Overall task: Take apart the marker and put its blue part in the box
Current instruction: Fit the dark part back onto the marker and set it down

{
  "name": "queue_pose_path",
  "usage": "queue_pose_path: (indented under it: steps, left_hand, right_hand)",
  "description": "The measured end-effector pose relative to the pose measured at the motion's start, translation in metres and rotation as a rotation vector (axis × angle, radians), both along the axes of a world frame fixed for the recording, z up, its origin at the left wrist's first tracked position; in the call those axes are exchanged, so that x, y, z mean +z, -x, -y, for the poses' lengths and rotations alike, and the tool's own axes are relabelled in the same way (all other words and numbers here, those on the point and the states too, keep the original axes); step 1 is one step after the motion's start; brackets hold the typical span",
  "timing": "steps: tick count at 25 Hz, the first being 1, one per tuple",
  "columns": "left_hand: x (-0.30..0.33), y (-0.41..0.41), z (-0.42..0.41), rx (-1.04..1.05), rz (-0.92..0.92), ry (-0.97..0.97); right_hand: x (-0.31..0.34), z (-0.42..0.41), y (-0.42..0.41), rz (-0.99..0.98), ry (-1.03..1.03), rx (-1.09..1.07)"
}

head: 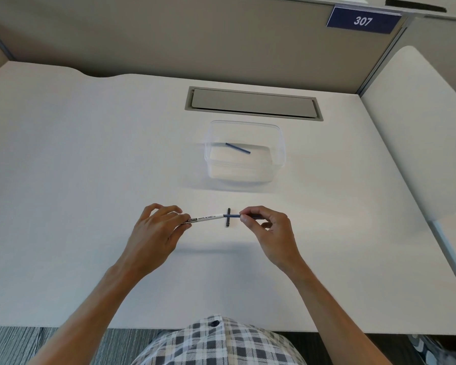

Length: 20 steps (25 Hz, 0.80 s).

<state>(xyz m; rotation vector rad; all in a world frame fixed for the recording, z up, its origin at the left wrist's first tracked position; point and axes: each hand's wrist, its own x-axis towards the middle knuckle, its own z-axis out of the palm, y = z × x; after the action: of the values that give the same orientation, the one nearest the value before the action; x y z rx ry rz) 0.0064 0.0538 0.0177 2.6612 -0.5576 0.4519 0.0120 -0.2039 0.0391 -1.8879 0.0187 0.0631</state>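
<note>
A white whiteboard marker [204, 218] is held level just above the desk. My left hand [156, 230] grips its left end. My right hand [269, 230] pinches the blue part [233, 215] sticking out of the marker's right end. A small dark piece [228, 217] lies crosswise on the desk right behind that joint. Farther back stands a clear plastic box [281, 143] with a thin blue stick [237, 148] lying inside it.
A grey cable hatch [253, 104] is set into the desk behind the box. Partition walls close the back and right, with a sign reading 307 [363, 21]. The desk's front edge runs near my checked shirt [216, 343].
</note>
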Motion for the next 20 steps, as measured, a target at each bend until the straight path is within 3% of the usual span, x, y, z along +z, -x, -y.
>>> queue_pose_path:
  steps: [8, 14, 20]
  left_hand:
    - [0.002, 0.0, 0.006, -0.012, 0.001, -0.002]
    - [0.003, 0.001, 0.011, -0.021, -0.005, -0.002]
    - [0.003, 0.001, 0.016, -0.028, -0.017, 0.004]
  right_hand:
    - [-0.004, -0.007, 0.001, -0.032, -0.237, -0.015]
    - [-0.005, -0.021, 0.004, -0.059, -0.384, -0.287]
    - [-0.008, -0.032, 0.011, -0.064, -0.428, -0.311]
